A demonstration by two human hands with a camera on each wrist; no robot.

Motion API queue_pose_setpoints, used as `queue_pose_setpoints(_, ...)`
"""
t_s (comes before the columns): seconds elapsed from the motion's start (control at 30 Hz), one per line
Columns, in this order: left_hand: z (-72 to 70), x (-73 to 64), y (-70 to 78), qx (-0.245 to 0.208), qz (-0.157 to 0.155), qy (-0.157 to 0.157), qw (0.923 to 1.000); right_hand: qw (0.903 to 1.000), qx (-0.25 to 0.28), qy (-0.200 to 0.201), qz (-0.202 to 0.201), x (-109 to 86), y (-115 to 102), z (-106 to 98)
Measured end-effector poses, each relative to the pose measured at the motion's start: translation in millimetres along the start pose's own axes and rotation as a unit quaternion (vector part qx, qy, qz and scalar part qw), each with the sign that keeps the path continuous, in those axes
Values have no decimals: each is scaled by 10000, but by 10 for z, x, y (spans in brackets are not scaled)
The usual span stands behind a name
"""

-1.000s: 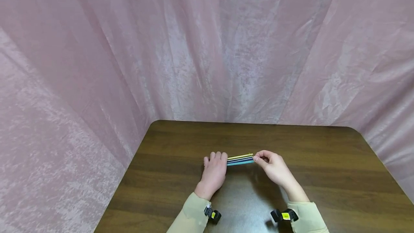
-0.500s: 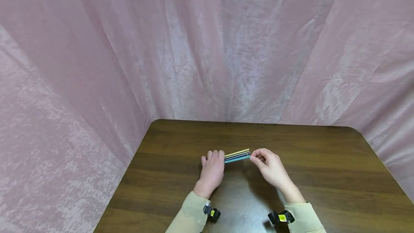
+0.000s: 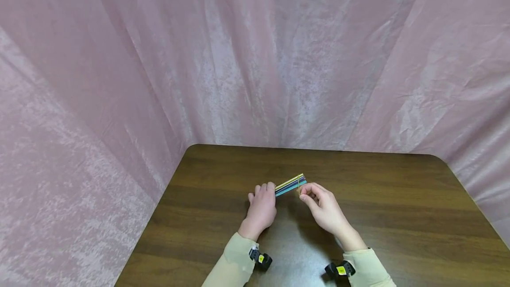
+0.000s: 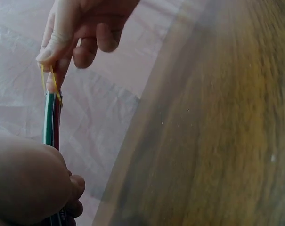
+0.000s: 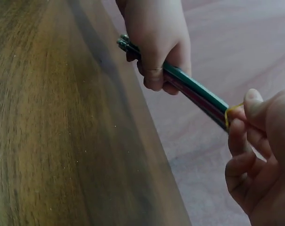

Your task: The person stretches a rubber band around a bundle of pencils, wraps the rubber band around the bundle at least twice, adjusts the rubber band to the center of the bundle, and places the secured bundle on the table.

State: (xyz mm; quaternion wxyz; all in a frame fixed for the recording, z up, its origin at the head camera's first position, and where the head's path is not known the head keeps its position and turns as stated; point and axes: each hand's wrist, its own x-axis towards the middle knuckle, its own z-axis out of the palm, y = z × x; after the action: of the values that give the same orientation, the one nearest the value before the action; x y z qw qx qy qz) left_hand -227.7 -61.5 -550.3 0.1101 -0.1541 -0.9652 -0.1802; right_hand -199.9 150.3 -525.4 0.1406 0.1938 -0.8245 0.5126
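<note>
A bundle of several slim coloured pencils [image 3: 291, 185] is gripped near its left end by my left hand [image 3: 261, 207]. Yellow, dark blue and light blue sides show in the head view; a green side [image 5: 199, 87] faces the right wrist camera. Round the bundle's right end runs a thin yellow rubber band [image 3: 299, 184]. My right hand [image 3: 324, 210] pinches this band between thumb and index finger and stretches it off the pencils toward me. In the left wrist view two strands of the band [image 4: 53, 77] run taut from the fingertips to the pencil ends.
The bundle is held over a brown wooden table [image 3: 382, 207] with rounded far corners. Pink velvety curtains [image 3: 255, 65] hang behind it and at both sides. Each sleeved wrist wears a small black camera, the left camera [image 3: 260, 260] and the right camera [image 3: 339, 270].
The bundle's right end has risen and swung away from me, so it slants more. My right hand has moved left and now draws the rubber band out from the pencils. The left hand barely shifted.
</note>
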Motion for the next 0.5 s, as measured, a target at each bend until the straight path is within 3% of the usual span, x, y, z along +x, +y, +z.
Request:
queue_pose_setpoints(0.13, -20, 6, 43, -195, 47, -89, 9998, 9983, 343, -472, 69, -15, 1, -9)
queue_pose_setpoints(0.27, -65, 1, 106, -278, 175, -208, 9992, 9939, 625, -744, 531, -40, 65, -16)
queue_pose_setpoints(0.4, -131, -7, 169, -392, 371, -415, 9977, 9839, 1029, -873, 1176, -42, 119, -26)
queue_pose_setpoints(0.5, -154, -9, 210, -553, 596, -627, 9947, 9740, 1257, -1249, 1410, -33, 100, -54)
